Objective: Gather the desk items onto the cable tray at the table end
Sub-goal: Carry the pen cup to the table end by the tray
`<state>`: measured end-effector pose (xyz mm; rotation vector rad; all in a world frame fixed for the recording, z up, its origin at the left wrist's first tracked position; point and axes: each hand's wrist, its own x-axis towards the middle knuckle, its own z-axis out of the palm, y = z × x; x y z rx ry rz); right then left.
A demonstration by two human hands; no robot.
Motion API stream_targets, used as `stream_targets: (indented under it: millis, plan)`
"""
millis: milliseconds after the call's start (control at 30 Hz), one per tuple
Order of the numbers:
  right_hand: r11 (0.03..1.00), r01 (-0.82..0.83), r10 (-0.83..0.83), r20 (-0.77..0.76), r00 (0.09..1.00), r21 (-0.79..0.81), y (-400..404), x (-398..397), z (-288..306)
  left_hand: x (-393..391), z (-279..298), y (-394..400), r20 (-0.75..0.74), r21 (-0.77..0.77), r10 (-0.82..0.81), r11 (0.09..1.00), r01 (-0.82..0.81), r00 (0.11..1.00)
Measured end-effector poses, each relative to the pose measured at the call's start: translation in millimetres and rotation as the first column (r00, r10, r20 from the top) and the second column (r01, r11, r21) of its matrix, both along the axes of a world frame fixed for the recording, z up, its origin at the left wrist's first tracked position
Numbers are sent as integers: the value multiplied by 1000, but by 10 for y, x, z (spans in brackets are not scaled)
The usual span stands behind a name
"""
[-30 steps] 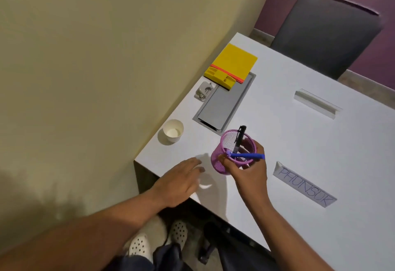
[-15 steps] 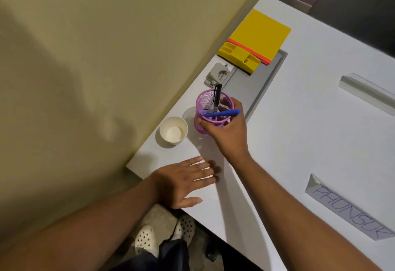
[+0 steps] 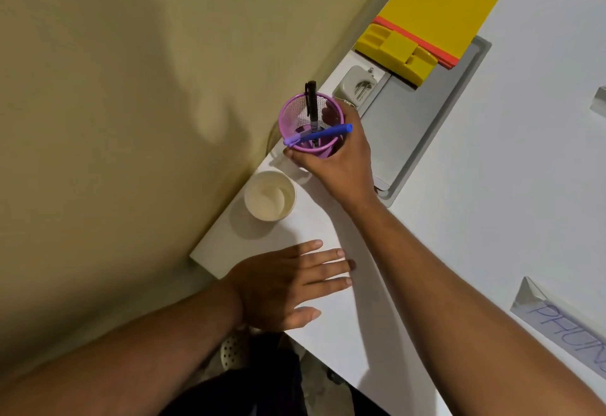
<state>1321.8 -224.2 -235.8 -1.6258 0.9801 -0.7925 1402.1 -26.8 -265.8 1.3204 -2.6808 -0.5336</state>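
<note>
Head view: right hand (image 3: 334,166) wraps its grip around the purple pen cup (image 3: 310,125), now carried from mid-bench to the grey cable tray (image 3: 423,127) edge, nearly placed. Left hand (image 3: 282,287) rests flat, fingers spread.

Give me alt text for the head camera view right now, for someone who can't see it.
A person's right hand grips a purple mesh pen cup holding a black pen and a blue pen, beside a grey cable tray on a white table. The left hand rests flat near a paper cup.
</note>
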Motion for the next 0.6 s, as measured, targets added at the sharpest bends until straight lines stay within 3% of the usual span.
stream_targets:
  millis: [300, 600]
  plan:
    - [999, -27, 25, -35, 999, -41, -19, -118, -157, -14, 74, -11, 33, -30, 5, 1000, -4, 999]
    - [998, 59, -62, -115, 991, -29, -6, -26, -211, 5, 24, -14, 67, -18, -8, 1000, 9, 998]
